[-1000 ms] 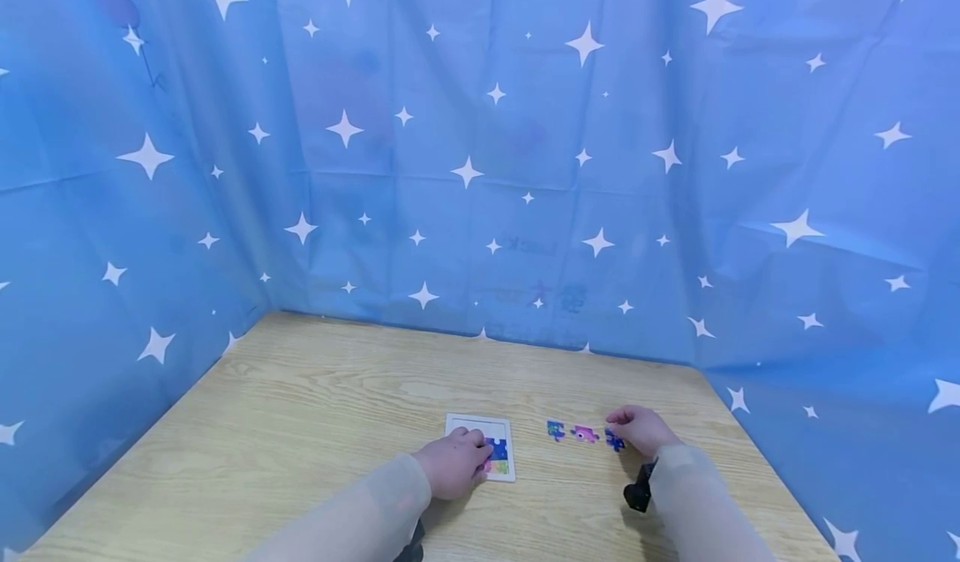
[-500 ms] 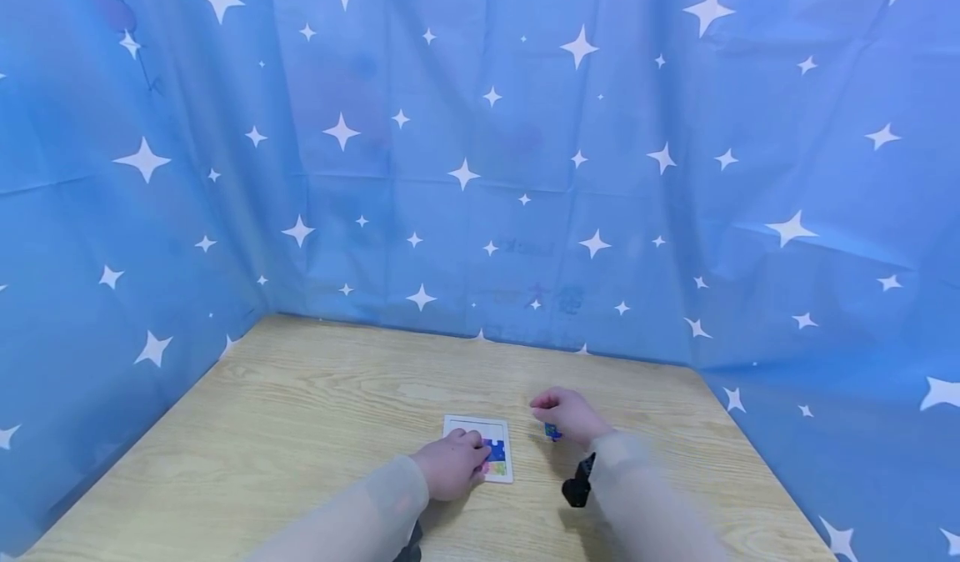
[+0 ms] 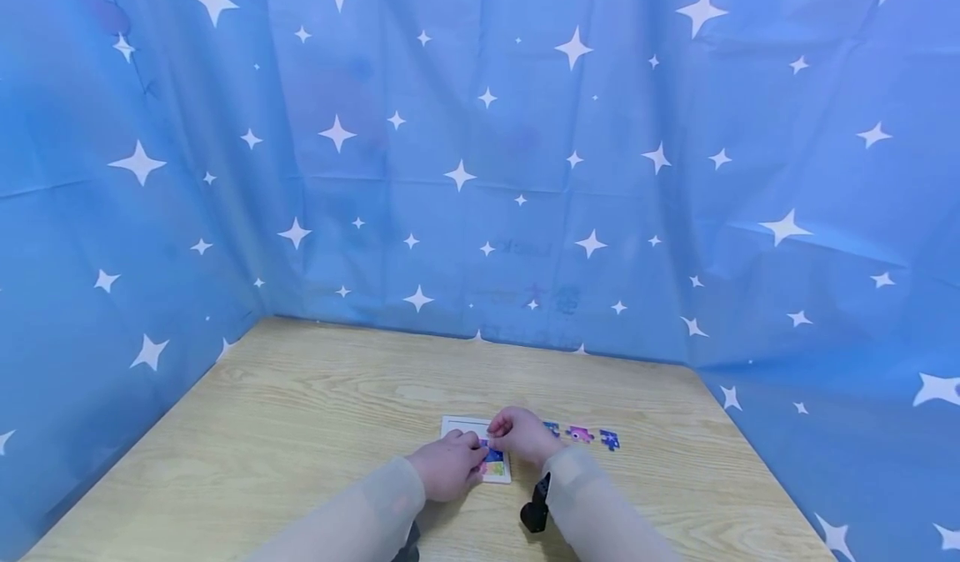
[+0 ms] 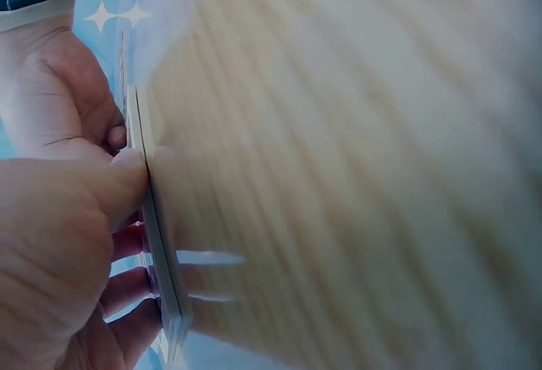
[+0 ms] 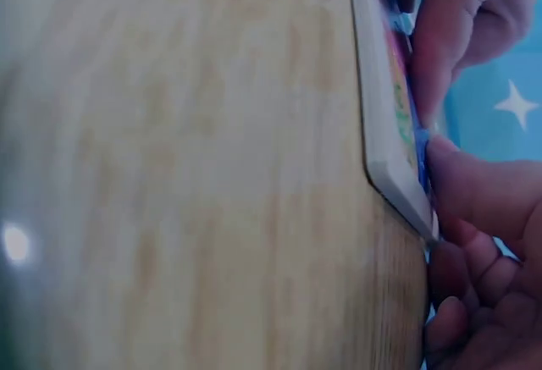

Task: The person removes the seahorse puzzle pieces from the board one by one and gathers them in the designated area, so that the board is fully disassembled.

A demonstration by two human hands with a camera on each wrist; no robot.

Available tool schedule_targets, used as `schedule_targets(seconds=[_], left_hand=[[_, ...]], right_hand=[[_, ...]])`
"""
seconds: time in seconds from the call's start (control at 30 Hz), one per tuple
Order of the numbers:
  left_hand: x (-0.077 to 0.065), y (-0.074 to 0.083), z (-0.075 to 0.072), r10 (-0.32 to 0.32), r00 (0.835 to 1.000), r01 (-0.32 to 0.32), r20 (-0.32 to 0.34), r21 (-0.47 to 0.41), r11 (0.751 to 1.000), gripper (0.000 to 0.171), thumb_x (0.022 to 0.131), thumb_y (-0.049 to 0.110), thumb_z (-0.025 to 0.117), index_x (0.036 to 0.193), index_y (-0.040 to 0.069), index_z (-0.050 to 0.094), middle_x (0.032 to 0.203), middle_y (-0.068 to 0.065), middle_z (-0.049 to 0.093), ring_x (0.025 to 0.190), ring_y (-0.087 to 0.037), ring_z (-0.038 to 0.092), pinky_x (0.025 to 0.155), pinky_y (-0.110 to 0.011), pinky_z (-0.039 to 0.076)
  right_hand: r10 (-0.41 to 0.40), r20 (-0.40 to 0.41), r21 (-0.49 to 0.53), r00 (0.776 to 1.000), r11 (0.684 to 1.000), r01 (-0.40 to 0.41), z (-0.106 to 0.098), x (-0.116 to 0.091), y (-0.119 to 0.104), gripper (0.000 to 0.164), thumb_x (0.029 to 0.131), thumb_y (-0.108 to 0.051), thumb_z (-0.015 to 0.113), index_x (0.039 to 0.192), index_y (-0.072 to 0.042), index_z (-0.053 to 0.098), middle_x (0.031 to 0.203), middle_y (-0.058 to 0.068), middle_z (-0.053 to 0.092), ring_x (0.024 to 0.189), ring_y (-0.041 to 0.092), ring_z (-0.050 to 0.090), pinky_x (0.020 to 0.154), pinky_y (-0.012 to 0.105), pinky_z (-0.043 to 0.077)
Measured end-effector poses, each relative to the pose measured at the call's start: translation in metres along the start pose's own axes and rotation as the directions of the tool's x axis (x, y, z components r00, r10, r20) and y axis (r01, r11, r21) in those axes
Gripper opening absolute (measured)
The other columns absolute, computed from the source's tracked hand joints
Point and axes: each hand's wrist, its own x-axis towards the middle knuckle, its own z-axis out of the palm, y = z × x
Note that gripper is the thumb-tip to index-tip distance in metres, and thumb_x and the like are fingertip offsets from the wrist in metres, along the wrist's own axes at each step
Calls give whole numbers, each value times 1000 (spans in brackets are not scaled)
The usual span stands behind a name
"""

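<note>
A small white-framed jigsaw puzzle tray [image 3: 457, 422] lies on the table with blue, pink and yellow-green pieces in it. My left hand [image 3: 448, 467] grips its left side; in the left wrist view the thumb [image 4: 127, 179] is at the tray's edge, with the fingers over its top. My right hand [image 3: 523, 435] is at the tray's upper right, thumb and fingertips together. Beside the right thumb in the right wrist view shows a blue puzzle piece [image 5: 422, 158], seemingly pinched, mostly hidden by the fingers.
Right of the tray lie loose pieces in a row: a partly covered blue one [image 3: 552, 429], a pink one with an eye [image 3: 580, 434], and a dark blue one [image 3: 610, 439]. A blue star-patterned curtain [image 3: 480, 170] stands behind the wooden table [image 3: 337, 395].
My right hand has moved left from the far right piece, over the row, to the tray. The loose pieces in the row remain in place. My left hand has stayed on the tray.
</note>
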Motion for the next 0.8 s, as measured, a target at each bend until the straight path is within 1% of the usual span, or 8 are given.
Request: schedule_targets(seconds=[0.13,0.23,0.33,0.43,0.57,0.73,0.8], left_hand=[[-1,-2,1,8,1000,-8,-1,-14,1000,46,96,33,57,136,10,55,117,2,54,104,-12,50,93,-25,47],[-2,-3,3,10,1000,-10,1,-29,1000,46,97,32,56,137,10,54,125,-1,53,113,-16,50,98,-28,46],[-5,-4,3,25,1000,-24,5,-32,999,46,98,30,55,138,9,53,135,-5,52,124,-20,48,104,-30,42],[-9,-6,1,58,998,-58,1,-11,998,45,98,26,56,139,7,52,140,-7,50,130,-22,46,107,-30,38],[-18,-8,-4,89,996,-89,-11,1,996,41,97,20,56,135,6,55,139,-8,53,128,-22,48,107,-30,39],[-32,-13,-6,97,995,-98,-30,-21,995,33,97,14,54,129,6,61,133,-8,57,123,-22,53,104,-31,42],[-36,-16,-5,91,996,-92,-22,-41,995,33,98,14,53,129,8,61,133,-6,57,122,-22,54,104,-32,43]], right_hand=[[-4,-10,-26,1000,1000,4,2,1,1,11,83,-1,72,88,-6,63,82,3,57,76,17,52,68,29,44],[-3,-10,-35,1000,999,3,2,1,2,11,84,-1,72,88,-6,63,82,3,56,76,17,51,69,28,44],[-5,-8,-38,1000,999,5,2,0,2,10,84,-2,71,88,-6,63,83,2,56,76,17,51,69,28,43],[-6,-7,-36,1000,999,6,2,-2,0,10,85,-2,71,89,-6,62,83,2,56,77,17,50,69,28,43],[-1,-4,-36,1000,999,0,3,-3,-2,11,85,-1,70,90,-5,62,84,3,56,77,17,50,70,29,43],[9,-6,-51,1000,999,-9,3,-4,-3,10,86,-2,69,92,-6,62,85,3,56,79,18,50,71,31,43],[18,-6,-52,1000,998,-19,2,-4,-3,10,86,-3,69,92,-7,62,86,3,56,79,19,50,72,32,44]])
